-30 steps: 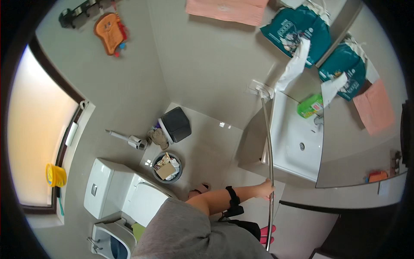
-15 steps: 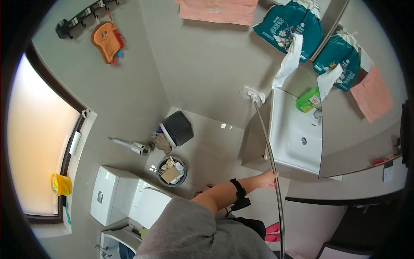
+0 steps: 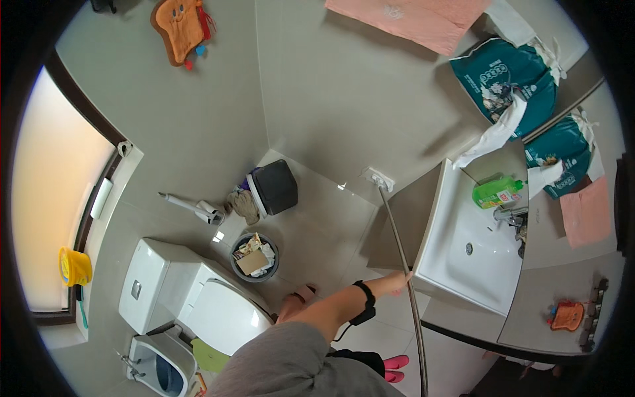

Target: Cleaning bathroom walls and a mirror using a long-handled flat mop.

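One white toilet (image 3: 198, 301) at lower left; white sink (image 3: 463, 255) at right, green bottle (image 3: 497, 192) on its back edge; long metal hose (image 3: 400, 264) from wall socket past sink's front corner; right hand (image 3: 399, 283) closed around hose; left hand unseen.

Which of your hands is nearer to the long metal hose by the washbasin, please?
Right. The right hand touches the metal hose beside the washbasin; the left hand is out of view.

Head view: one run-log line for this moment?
scene: bathroom | left hand: not in view | right hand: gripping metal hose beside sink | nearby: toilet, waste bin
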`<state>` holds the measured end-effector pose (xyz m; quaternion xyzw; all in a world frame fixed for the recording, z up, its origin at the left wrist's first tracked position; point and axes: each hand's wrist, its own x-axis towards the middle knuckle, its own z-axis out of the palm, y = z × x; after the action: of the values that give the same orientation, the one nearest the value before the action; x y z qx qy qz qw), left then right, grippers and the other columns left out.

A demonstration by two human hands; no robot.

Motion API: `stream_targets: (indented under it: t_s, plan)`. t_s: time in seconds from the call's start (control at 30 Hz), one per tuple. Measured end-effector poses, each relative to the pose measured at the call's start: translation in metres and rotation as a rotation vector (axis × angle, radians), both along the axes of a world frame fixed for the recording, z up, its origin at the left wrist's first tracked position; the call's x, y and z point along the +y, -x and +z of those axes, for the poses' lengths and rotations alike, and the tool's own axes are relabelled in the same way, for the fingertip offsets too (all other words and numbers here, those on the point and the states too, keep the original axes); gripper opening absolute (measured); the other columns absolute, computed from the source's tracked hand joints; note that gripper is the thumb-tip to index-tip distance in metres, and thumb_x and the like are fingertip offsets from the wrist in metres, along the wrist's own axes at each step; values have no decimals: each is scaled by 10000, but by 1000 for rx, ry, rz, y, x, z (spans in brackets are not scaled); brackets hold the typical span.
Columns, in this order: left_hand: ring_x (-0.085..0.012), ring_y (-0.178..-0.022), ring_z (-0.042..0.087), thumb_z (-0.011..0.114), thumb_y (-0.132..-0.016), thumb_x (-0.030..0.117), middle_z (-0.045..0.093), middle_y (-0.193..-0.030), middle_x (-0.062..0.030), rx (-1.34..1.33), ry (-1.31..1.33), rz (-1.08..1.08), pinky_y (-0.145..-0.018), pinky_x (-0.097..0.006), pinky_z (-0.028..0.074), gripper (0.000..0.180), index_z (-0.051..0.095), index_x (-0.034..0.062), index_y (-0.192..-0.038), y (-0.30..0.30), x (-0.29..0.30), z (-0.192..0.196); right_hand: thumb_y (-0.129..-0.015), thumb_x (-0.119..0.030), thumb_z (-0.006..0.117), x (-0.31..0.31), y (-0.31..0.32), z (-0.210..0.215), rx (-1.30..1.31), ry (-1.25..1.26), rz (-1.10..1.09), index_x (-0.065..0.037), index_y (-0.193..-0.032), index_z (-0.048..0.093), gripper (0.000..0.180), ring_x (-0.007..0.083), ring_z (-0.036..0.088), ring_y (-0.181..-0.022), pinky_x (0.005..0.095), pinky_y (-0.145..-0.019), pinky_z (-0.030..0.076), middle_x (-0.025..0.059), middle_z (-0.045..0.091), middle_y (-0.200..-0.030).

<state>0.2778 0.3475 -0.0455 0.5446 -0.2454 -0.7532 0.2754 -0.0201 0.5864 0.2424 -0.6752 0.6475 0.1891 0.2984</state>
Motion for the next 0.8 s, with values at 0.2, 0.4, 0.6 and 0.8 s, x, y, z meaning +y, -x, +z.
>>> stream_targets:
  t_s: [0.2, 0.4, 0.6, 0.8]
  plan:
    - [-194, -540, 557, 285, -847, 539, 568, -635, -96, -123, 211, 92, -518, -301, 472, 607, 526, -12, -923, -75, 57, -30, -752, -225, 515, -95, -69, -39, -67, -315, -395, 19, -708, 522, 248, 199, 513, -456, 328, -421, 382, 90, 500, -507]
    - [-193, -762, 565, 362, -866, 404, 581, -907, -145, -106, -11, 248, -670, -274, 457, 523, 418, -13, -1176, -157, 121, -27, -780, -228, 504, -160, -139, -94, -257, -363, -438, 38, -712, 523, 275, 157, 441, -400, 278, -382, 345, 68, 464, -490]
    - [-183, -776, 565, 427, -860, 347, 577, -937, -142, -108, 34, 213, -675, -276, 457, 479, 411, -18, -1168, -164, 154, -4, -766, -182, 537, -178, -164, -133, -367, -431, -580, 34, -721, 502, 223, 150, 417, -384, 265, -366, 337, 65, 451, -495]
    - [-194, -844, 555, 370, -849, 479, 566, -977, -153, 144, 110, 21, -742, -282, 441, 576, 404, 0, -1168, -86, 163, 65, -802, -182, 543, -201, -159, -131, -491, -658, -760, 27, -768, 489, 219, 125, 421, -420, 220, -382, 369, 45, 443, -545]
